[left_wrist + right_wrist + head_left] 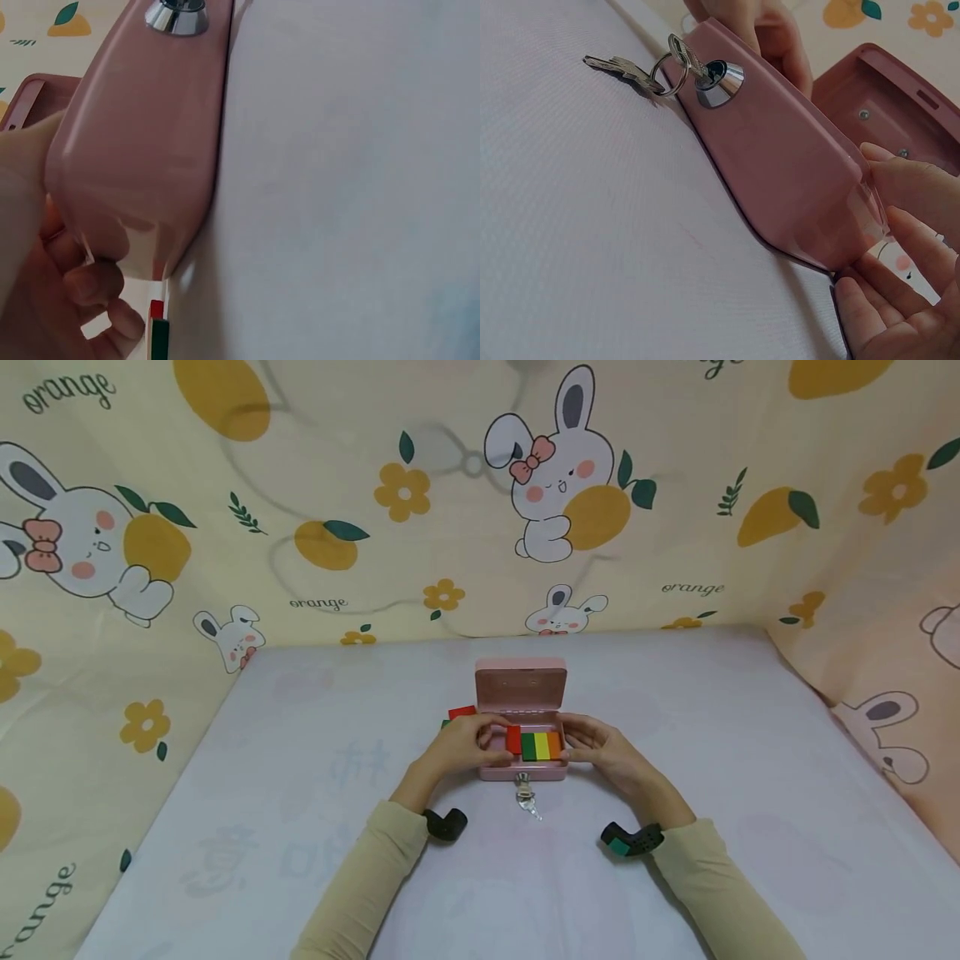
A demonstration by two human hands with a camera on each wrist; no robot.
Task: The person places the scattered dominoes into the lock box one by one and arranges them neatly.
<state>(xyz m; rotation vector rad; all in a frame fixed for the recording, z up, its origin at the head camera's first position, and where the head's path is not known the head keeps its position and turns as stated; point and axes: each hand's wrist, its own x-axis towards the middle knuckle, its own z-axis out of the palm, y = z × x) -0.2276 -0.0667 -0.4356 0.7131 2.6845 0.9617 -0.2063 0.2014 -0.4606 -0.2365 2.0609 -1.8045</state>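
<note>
A pink metal cash box (497, 773) stands with its lid (521, 689) raised. Inside, green, yellow and orange blocks (542, 747) stand side by side. My left hand (459, 745) reaches over the box's left end, its thumb and a finger pinching a red block (513, 739) that sits slightly off the row. The other left fingers (94, 283) curl outside that end wall. My right hand (606, 750) grips the right end, with the thumb (909, 176) over the rim and fingers (889, 292) against the outer wall.
A set of keys (528, 802) hangs from the lock (720, 84) at the box's front. More red and green blocks (461, 712) lie behind the left hand. A white cloth (300, 827) covers the table, and a printed curtain (450, 485) rises at the back.
</note>
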